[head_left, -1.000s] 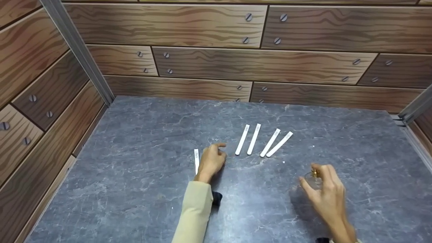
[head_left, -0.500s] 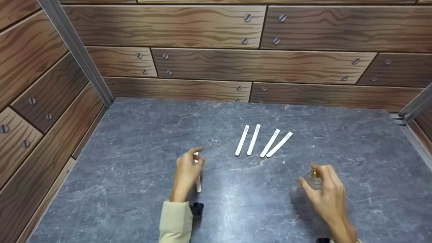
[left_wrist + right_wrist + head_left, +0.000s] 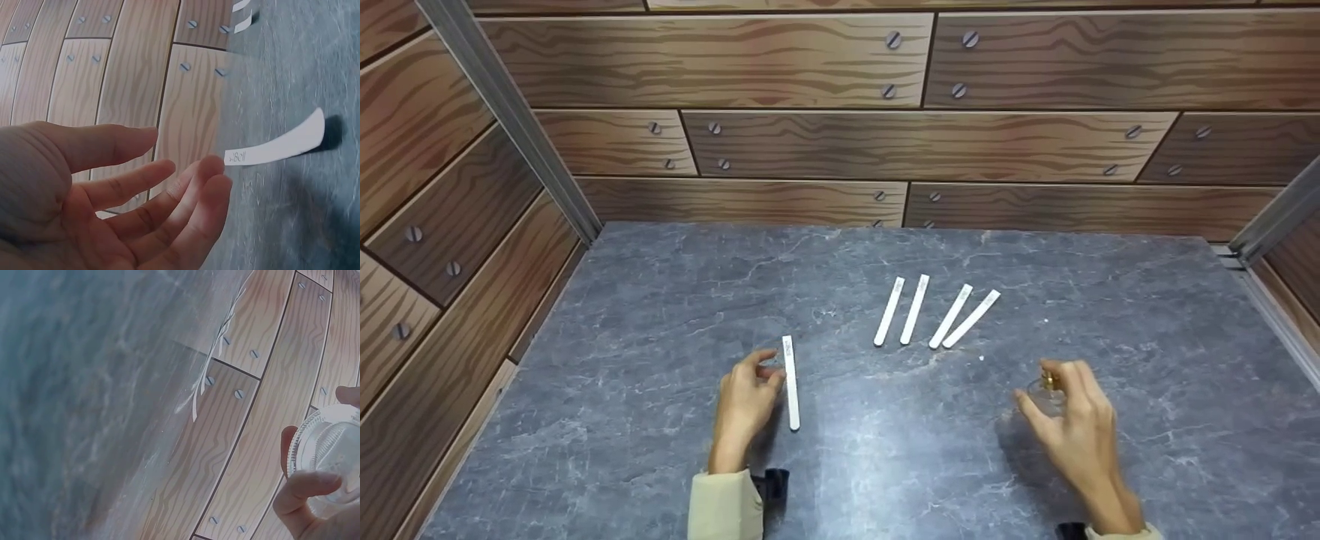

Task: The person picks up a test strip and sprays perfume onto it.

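My left hand point(image 3: 746, 401) is beside a single white paper test strip point(image 3: 790, 382), its fingers loosely bent and holding nothing. The fingertips lie right at the strip's left edge in the head view. Small print marks the far end of this strip point(image 3: 270, 149) in the left wrist view, and its other end curls up. On the right, my right hand point(image 3: 1076, 427) holds a clear round glass perfume bottle point(image 3: 332, 444) with a gold top point(image 3: 1048, 380). Its ribbed glass base shows between thumb and fingers in the right wrist view.
Several more white test strips point(image 3: 915, 309) lie slanted on the grey marbled table point(image 3: 660, 300), back from the hands. Two of them meet at their near ends. Wood-patterned walls point(image 3: 795, 142) stand behind and at the left, with a metal post point(image 3: 510, 120) in the corner.
My left hand has moved left and nearer, passing over the single strip, which now shows whole. The right hand keeps its hold on the perfume bottle. The head view has shifted slightly.
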A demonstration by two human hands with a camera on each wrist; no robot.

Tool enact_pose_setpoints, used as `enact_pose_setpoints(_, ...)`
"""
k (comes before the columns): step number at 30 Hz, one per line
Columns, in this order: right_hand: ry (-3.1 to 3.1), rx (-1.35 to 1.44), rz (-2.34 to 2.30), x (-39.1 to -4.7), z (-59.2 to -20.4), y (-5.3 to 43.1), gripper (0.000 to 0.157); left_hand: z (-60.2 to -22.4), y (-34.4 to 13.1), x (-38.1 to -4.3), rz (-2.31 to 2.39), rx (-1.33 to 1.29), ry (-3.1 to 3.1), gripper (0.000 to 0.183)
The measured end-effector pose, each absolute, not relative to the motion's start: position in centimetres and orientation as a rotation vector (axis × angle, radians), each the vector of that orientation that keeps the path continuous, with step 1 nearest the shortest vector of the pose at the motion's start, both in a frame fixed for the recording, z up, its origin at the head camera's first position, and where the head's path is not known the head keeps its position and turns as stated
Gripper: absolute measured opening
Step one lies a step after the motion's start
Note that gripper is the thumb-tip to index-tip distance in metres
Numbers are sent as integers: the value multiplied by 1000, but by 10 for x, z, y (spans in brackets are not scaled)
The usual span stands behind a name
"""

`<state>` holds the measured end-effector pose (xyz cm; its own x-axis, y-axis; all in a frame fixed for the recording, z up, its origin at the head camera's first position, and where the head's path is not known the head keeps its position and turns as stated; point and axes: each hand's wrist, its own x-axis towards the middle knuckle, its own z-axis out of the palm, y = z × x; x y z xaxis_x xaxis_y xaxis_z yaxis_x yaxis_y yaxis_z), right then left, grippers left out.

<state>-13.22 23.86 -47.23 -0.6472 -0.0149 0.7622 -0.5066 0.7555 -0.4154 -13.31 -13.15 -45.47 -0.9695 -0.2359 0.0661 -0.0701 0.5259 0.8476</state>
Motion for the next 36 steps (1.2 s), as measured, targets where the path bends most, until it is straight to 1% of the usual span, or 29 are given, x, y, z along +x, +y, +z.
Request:
enact_pose_setpoints(20, -2154, 401, 812, -132, -473, 235, 46, -471, -141, -113, -1711, 374, -2530, 38)
enact_pose_setpoints(28, -2149, 416, 794, -132, -473, 237, 42, -474, -137, -108, -1792, 434, -2502, 41)
enact_pose_setpoints(36, -2160, 405, 783, -132, -472, 237, 44, -479, -128, -107, -1806, 544, -2456, 43)
